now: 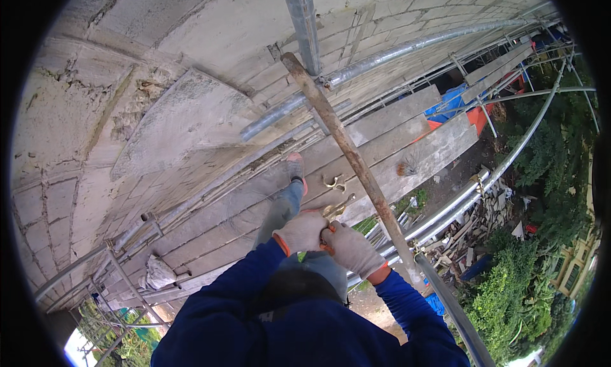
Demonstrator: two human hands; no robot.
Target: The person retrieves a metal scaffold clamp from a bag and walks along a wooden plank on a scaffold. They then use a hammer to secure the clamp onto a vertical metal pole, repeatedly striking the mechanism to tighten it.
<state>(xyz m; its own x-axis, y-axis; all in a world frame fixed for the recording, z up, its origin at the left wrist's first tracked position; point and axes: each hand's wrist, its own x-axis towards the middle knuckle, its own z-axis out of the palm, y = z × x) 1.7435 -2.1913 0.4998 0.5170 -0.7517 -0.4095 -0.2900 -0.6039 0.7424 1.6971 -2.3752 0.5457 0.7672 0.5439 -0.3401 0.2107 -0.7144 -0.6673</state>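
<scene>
My left hand (pixel 302 232) and my right hand (pixel 356 251), both in pale work gloves with orange cuffs, meet in front of my waist. The fingers of both are curled in; whatever lies between them is hidden. Just past the fingertips shows a gold-coloured metal fitting (pixel 337 208), and I cannot tell if it is held or lies on the planks. Farther off, gold-coloured scaffold clamps (pixel 334 183) rest on the plank walkway (pixel 242 208), right of my foot in a pink shoe (pixel 296 166).
A rusty pole (pixel 350 144) slants across the walkway, close to my right hand. Galvanized scaffold tubes (pixel 439 39) run along the block wall (pixel 178 119). A wire bundle (pixel 407 166) lies near the planks' outer edge. Far below are rubble (pixel 477 221) and greenery. Left, a crumpled whitish sack (pixel 158 273).
</scene>
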